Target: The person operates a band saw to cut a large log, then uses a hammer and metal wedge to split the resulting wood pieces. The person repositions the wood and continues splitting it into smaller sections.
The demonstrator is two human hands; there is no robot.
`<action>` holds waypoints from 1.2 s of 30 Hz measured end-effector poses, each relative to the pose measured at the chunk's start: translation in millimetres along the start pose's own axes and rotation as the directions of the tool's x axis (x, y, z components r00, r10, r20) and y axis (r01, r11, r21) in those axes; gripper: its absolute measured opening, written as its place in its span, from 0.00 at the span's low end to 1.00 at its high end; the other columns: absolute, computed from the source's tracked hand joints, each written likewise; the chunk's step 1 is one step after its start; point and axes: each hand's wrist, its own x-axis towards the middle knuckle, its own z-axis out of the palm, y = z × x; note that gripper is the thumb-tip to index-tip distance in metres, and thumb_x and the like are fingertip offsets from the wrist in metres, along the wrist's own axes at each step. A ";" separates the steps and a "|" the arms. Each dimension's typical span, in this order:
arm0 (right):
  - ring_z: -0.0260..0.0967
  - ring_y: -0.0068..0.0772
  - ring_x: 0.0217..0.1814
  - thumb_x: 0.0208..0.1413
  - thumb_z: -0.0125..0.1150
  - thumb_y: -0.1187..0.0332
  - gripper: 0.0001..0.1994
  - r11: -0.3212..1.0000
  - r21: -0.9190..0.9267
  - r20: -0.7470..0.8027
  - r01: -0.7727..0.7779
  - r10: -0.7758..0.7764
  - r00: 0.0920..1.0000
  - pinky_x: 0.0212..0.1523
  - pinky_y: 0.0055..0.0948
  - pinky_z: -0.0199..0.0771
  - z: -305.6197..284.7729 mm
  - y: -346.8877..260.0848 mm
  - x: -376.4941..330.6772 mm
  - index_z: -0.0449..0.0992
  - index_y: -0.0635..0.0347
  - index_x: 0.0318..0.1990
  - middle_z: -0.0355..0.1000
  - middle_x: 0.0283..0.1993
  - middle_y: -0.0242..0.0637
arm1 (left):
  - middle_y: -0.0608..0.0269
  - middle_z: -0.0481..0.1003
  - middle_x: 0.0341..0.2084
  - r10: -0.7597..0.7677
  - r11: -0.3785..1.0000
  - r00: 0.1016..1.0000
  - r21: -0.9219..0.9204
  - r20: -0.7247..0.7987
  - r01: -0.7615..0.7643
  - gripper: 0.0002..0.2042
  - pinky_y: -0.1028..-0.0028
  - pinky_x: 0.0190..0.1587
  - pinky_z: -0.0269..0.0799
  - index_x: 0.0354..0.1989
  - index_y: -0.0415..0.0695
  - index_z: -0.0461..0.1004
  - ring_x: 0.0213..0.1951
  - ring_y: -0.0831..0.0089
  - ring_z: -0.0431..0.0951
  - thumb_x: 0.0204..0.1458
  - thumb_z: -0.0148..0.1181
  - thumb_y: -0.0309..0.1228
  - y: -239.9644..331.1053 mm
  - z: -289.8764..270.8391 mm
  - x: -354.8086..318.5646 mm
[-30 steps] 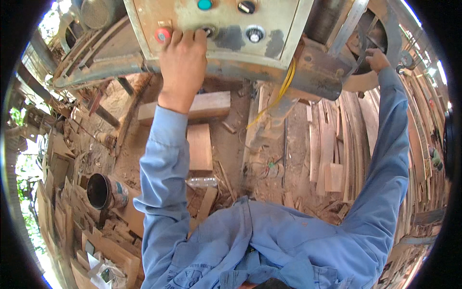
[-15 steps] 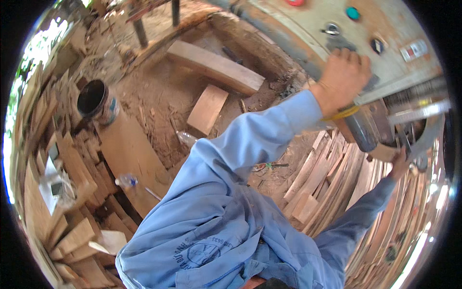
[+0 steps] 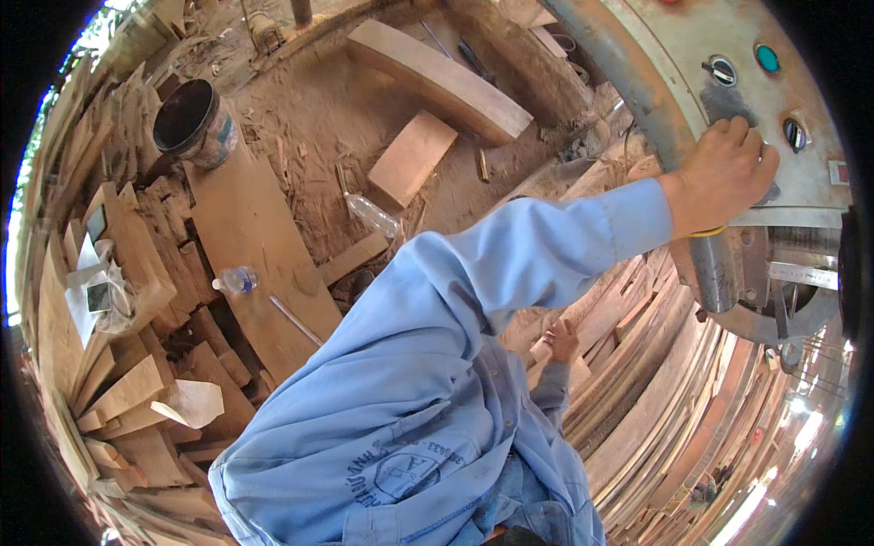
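My left hand is at the grey machine control panel, with its fingers curled against the panel face. What lies under those fingers is hidden, beside a dark patch. Near it are a black rotary switch, a green button and another dark switch. A yellow band shows just below the left wrist. My right hand is lower, in front of my torso and above the stacked wood strips. Its fingers look loosely apart, with nothing visible in them.
Below the panel are a metal cylinder and a round metal machine part. A thick timber beam and a short wood block lie on the ground. At left stand a black bucket, a plastic bottle and piled offcuts.
My right hand has come away from the machine's metal part, moving left toward my body. My left hand stays at the panel, its fingers still curled. The whole view has shifted.
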 end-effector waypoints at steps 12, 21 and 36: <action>0.68 0.29 0.20 0.55 0.62 0.69 0.29 0.935 -0.353 0.071 -0.024 0.052 0.996 0.16 0.26 0.67 34.6 0.8 -12.4 0.60 0.63 0.63 0.71 0.29 0.44 | 0.49 0.72 0.29 -0.205 0.914 0.974 -0.337 0.099 0.226 0.23 0.61 0.40 0.70 0.42 0.30 0.67 0.37 0.54 0.72 0.44 0.63 0.36 -0.2 -22.1 -18.2; 0.72 0.29 0.23 0.54 0.63 0.64 0.26 0.754 -0.655 0.209 0.043 0.126 0.970 0.19 0.26 0.72 47.2 23.9 0.6 0.66 0.65 0.59 0.75 0.31 0.45 | 0.54 0.73 0.35 -0.191 0.946 0.846 -0.136 0.498 0.293 0.18 0.60 0.48 0.67 0.46 0.40 0.67 0.42 0.56 0.72 0.48 0.60 0.33 -44.4 -86.1 -195.0; 0.75 0.36 0.34 0.53 0.64 0.65 0.14 0.171 -0.618 0.526 0.768 -0.636 0.565 0.38 0.31 0.75 178.7 -131.9 -83.9 0.77 0.65 0.42 0.77 0.35 0.43 | 0.50 0.77 0.35 -0.732 0.535 0.119 0.458 0.671 0.710 0.15 0.53 0.42 0.72 0.37 0.46 0.78 0.40 0.48 0.76 0.53 0.53 0.44 -127.8 -321.9 -471.9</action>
